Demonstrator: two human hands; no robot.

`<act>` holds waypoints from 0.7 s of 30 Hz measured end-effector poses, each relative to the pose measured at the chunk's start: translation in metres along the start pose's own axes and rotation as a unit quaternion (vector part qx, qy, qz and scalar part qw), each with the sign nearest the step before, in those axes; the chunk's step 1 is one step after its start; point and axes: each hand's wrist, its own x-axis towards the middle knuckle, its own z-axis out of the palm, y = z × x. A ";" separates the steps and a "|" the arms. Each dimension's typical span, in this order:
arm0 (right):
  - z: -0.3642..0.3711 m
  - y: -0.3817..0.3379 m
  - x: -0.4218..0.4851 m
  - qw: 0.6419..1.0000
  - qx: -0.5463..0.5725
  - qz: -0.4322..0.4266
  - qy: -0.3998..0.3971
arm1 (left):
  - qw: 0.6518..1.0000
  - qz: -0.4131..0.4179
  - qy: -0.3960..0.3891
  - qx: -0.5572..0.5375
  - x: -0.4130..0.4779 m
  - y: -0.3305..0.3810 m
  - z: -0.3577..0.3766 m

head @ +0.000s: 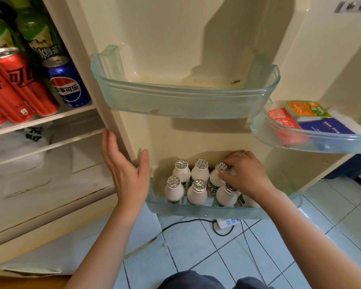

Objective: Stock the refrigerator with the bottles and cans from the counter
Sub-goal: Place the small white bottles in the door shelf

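Note:
Several small white bottles [197, 193] with foil caps stand in the lowest door bin [196, 211] of the open refrigerator. My right hand [246, 176] reaches into that bin from the right and its fingers curl round the top of a white bottle [216, 178] in the back row. My left hand [125, 172] hangs open, palm facing right, just left of the bin beside the refrigerator's front edge, holding nothing. Inside the refrigerator at upper left stand red cola cans [19, 88], a blue Pepsi can [68, 84] and green tea bottles [38, 36].
The middle door bin [186, 101] above the bottles holds nothing. A second bin [313, 140] at right holds sauce packets and small boxes. A power strip [227, 223] and black cables lie on the tiled floor under the door. White bags fill the lower shelves.

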 end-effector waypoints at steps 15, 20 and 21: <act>0.011 -0.080 -0.007 0.977 0.091 -0.185 0.054 | 0.994 0.036 -0.052 0.093 0.006 -0.012 -0.005; 0.029 -0.092 -0.005 0.975 -0.040 -0.220 0.002 | 0.989 0.065 -0.058 0.117 0.007 -0.021 -0.008; 0.031 -0.094 -0.004 0.973 -0.062 -0.224 0.004 | 0.988 0.069 -0.059 0.123 0.008 -0.023 -0.008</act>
